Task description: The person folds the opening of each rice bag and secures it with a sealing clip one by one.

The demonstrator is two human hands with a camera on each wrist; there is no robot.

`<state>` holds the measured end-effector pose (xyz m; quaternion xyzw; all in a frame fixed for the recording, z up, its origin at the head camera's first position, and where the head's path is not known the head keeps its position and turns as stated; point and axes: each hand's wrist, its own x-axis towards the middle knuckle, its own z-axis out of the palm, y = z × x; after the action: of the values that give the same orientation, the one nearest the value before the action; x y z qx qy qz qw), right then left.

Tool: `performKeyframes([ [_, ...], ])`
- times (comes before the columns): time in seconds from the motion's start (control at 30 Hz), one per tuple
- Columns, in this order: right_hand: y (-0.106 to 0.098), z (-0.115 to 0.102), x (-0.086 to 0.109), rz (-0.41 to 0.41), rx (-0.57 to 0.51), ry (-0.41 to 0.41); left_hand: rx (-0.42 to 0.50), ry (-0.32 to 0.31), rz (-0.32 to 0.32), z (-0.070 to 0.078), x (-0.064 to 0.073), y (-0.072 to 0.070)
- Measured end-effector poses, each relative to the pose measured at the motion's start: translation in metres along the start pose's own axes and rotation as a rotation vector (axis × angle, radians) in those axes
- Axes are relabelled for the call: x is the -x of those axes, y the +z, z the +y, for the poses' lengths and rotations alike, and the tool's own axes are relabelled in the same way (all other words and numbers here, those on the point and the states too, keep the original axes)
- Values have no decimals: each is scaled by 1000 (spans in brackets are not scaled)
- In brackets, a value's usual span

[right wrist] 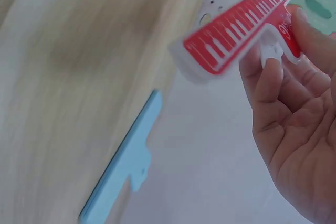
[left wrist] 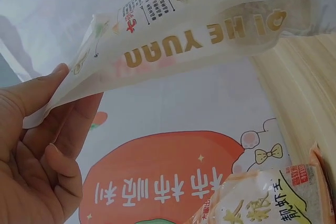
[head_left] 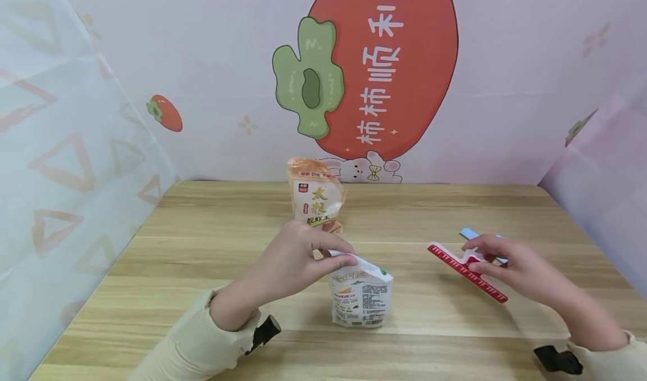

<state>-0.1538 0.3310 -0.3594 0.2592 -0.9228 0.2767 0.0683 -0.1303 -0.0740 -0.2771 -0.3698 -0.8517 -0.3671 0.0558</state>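
A white printed food bag (head_left: 360,299) stands on the wooden table, its top edge folded over. My left hand (head_left: 303,254) pinches that top edge at its left corner between thumb and fingers, as the left wrist view also shows on the bag (left wrist: 173,51). To the right, my right hand (head_left: 510,266) holds a red and white sealing clip (head_left: 467,272) above the table, thumb on one handle and fingers on the other. In the right wrist view the clip (right wrist: 236,30) has a piano-key pattern along its bar.
An orange and white bag (head_left: 317,201) stands at the back of the table (head_left: 227,212), behind the white one. A light blue clip (right wrist: 123,161) lies on the wood beyond my right hand. A printed cloth backdrop (head_left: 217,60) closes off the rear and sides.
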Motion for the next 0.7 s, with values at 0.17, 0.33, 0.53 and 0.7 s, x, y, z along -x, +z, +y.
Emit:
performKeyframes([
  [0.17, 5, -23, -8, 50, -65, 8, 16, 6, 16, -1, 0, 1],
  [0.33, 7, -44, -14, 90, -135, -6, 27, 5, 18, -2, -1, 1],
  [0.53, 10, -68, -18, 122, -185, -41, 30, -29, 23, -4, -1, 3],
  [0.7, 12, -81, -21, 89, -319, -84, 30, -50, 39, -8, 0, 3],
])
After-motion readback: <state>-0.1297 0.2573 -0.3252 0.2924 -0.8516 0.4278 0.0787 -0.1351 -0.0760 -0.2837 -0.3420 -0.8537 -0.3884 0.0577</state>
